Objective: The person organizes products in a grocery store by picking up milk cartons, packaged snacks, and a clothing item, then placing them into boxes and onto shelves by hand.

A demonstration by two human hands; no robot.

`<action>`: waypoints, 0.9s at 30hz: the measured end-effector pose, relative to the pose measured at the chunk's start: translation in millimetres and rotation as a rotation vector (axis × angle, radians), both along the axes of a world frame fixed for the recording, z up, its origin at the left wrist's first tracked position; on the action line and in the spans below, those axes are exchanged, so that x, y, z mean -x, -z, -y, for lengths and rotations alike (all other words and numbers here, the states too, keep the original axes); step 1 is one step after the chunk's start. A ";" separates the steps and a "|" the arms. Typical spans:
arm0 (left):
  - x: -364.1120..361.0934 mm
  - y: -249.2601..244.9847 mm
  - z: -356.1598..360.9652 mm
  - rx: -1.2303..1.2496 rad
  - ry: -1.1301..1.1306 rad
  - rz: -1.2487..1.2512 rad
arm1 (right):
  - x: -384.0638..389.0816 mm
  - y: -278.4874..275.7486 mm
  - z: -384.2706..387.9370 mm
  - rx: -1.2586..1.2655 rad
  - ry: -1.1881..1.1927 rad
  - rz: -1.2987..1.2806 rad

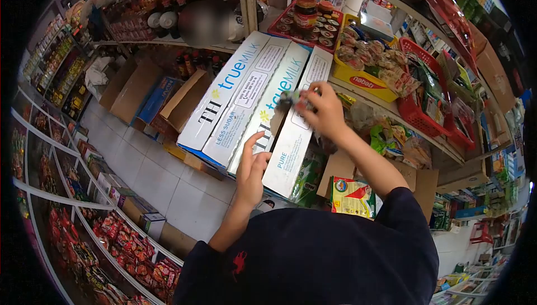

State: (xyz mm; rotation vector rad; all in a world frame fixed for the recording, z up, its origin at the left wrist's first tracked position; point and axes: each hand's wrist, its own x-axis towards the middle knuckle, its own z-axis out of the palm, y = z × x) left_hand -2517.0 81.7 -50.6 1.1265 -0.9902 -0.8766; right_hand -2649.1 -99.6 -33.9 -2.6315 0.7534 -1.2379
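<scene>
White TH true MILK cartons (224,109) lie in front of me, printed with blue and black lettering. One panel reads LESS SUGAR, and the nearest right panel (285,162) reads PURE. A dark gap runs between that panel and the middle one. At the near end of the gap, my left hand (251,173) rests on the cardboard with fingers apart. Over the middle of the gap, my right hand (324,112) is closed around a small dark and reddish object (300,102). Motion blur hides what kind it is.
Behind the cartons is a red tray of jars (282,25). Right of it stand a yellow nabati box (358,81) of packets and a red basket (419,116). Open brown boxes (137,84) stand left on the tiled floor (193,199). Snack shelves (61,193) line the left.
</scene>
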 end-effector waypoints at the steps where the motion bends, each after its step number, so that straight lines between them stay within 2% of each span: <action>1: 0.1 1.2 -0.1 0.023 -0.022 0.058 | -2.0 0.0 13.8 0.002 0.033 0.012; 3: -0.5 9.2 0.5 0.033 -0.043 0.094 | -6.3 5.9 46.9 0.047 0.124 0.019; 5: 2.0 11.3 1.2 0.044 -0.060 0.053 | -8.4 4.5 70.7 -0.041 0.195 0.012; 7: 2.6 8.7 0.7 0.044 -0.068 0.021 | -9.2 5.3 96.2 0.067 0.249 -0.018; 11: 5.0 8.7 -0.7 0.049 -0.097 0.063 | -10.0 12.3 148.5 0.072 0.341 -0.020; 14: 9.9 12.1 -0.3 0.087 -0.214 0.151 | -13.5 16.6 170.0 0.062 0.428 -0.013; 20: 10.8 14.4 2.4 0.161 -0.244 0.236 | -10.6 13.5 171.9 -0.031 0.467 -0.021; 23: 11.2 12.2 3.7 0.197 -0.231 0.217 | -10.0 22.9 176.6 0.086 0.491 0.032; 27: 11.7 16.2 4.2 0.188 -0.245 0.218 | -5.7 16.8 160.2 0.022 0.431 0.001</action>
